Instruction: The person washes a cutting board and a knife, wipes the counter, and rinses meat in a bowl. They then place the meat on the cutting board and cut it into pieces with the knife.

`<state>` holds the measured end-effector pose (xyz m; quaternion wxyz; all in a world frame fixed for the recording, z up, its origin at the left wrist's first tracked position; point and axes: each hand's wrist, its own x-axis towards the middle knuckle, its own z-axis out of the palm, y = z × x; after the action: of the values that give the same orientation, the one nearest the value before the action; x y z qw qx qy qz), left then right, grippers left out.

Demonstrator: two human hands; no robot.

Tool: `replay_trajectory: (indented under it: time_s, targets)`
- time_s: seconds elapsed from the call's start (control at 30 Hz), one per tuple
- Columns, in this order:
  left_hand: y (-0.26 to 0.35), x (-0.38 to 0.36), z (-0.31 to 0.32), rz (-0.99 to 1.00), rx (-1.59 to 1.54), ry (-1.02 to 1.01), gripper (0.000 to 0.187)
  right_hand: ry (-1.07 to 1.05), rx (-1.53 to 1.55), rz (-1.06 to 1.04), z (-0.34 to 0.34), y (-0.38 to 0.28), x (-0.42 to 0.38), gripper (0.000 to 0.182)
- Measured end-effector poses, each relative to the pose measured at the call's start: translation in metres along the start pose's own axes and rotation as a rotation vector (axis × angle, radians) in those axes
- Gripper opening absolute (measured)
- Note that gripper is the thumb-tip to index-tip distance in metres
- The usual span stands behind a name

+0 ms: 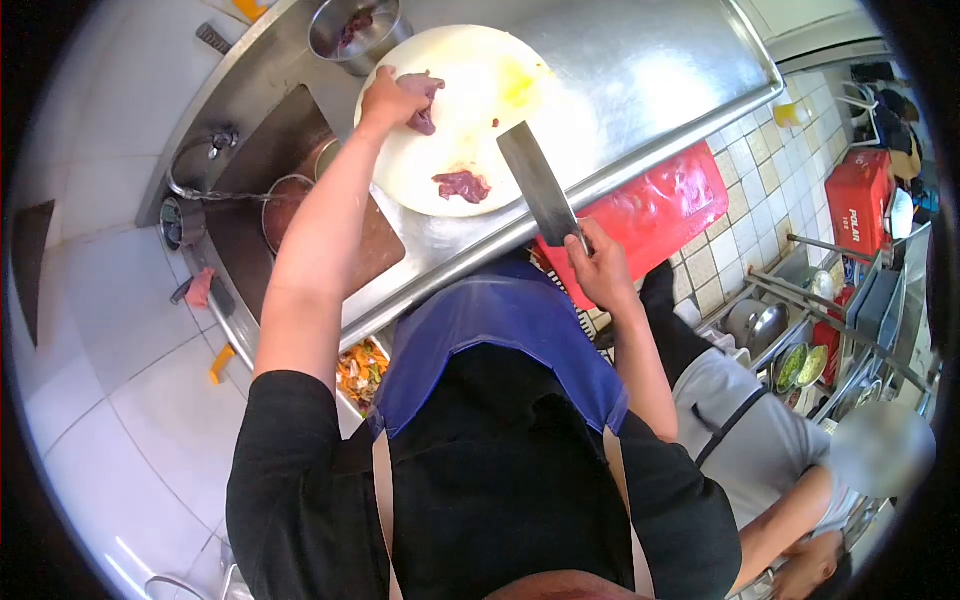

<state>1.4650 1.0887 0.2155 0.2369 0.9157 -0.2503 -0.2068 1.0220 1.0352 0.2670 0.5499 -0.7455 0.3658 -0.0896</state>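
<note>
My left hand [388, 98] is closed on a dark red piece of raw meat [424, 98] at the far left part of a round white cutting board [400, 170]. A second, smaller piece of meat [461, 186] lies near the board's front edge, with a tiny scrap behind it. In my right hand [602, 265] is the handle of a cleaver [537, 180]. Its broad blade points up and left, over the board's right edge, apart from the meat. Most of my left fingers' grip is hidden by the hand itself.
A metal pot [350, 35] holding dark meat stands behind the board. Left is a sink [370, 245] with running water and a container [285, 205]. A red plastic sheet or bag [660, 205] lies below the counter edge. Another person [745, 410] is close on the right.
</note>
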Motion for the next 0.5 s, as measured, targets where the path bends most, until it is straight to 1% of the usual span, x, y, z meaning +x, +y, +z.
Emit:
replay_trajectory:
  time_s: [0.03, 0.13, 0.2, 0.23, 0.3, 0.37, 0.43, 0.47, 0.5]
  targets:
    - [-0.021, 0.026, 0.007, -0.021, -0.095, -0.095, 0.084, 0.006, 0.034, -0.005, -0.004, 0.001, 0.0, 0.015]
    - [-0.048, 0.056, -0.004, 0.012, -0.231, -0.136, 0.059, 0.027, -0.026, 0.018, -0.016, 0.007, 0.0, 0.014]
    - [-0.04, 0.053, -0.033, 0.17, -0.155, 0.0, 0.062, -0.006, -0.036, 0.064, -0.025, 0.013, 0.001, 0.014]
    - [-0.031, 0.045, -0.044, 0.161, -0.156, 0.0, 0.062, -0.004, 0.0, 0.08, -0.028, 0.016, 0.003, 0.013]
    - [-0.011, 0.015, -0.054, 0.327, 0.136, 0.306, 0.055, -0.017, 0.101, 0.136, -0.032, 0.012, 0.006, 0.011]
    - [-0.003, -0.011, -0.044, 0.397, -0.001, -0.154, 0.051, -0.03, 0.157, 0.168, -0.032, 0.011, 0.008, 0.011]
    - [-0.003, -0.069, -0.005, 0.55, 0.09, -0.327, 0.047, -0.041, 0.217, 0.202, -0.031, 0.013, 0.011, 0.011]
    - [0.016, -0.107, -0.002, 0.533, 0.096, -0.391, 0.046, -0.041, 0.226, 0.203, -0.029, 0.013, 0.013, 0.011]
    - [0.016, -0.124, 0.008, 0.694, 0.116, -0.398, 0.043, -0.041, 0.234, 0.207, -0.026, 0.014, 0.014, 0.011]
